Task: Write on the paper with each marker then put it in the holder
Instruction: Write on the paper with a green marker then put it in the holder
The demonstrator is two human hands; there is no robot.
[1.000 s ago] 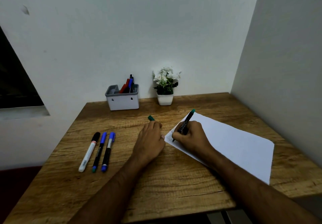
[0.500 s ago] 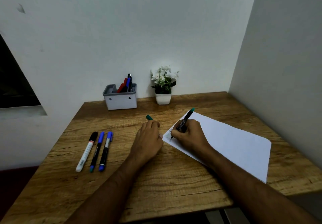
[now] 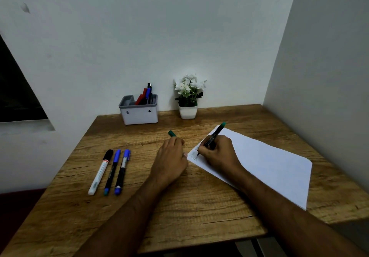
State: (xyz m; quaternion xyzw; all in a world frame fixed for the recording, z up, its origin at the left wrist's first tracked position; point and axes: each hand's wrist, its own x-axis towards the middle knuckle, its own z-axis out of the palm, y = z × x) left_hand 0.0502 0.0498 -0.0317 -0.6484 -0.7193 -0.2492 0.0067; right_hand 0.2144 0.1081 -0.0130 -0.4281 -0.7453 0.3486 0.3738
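1. Right hand (image 3: 218, 154): fingers clenched round the black-barrelled marker with a green end (image 3: 214, 136), tip down on the near-left corner of the white paper sheet (image 3: 259, 156), beside faint scribbles.
2. Left hand (image 3: 170, 160): fingers curled round a green marker cap (image 3: 171, 133) poking out beyond the knuckles, hand resting on the wooden surface (image 3: 199, 206) just left of the paper's corner.
3. Left of the left fingers, well apart: white marker with black cap (image 3: 100, 171), black marker with blue cap (image 3: 112, 171), second blue-capped black marker (image 3: 122, 171), lying side by side.
4. Beyond the fingers, against the wall: grey plastic holder (image 3: 139, 114) with red, blue and black pens upright; small white pot of white flowers (image 3: 188, 96) to its right.
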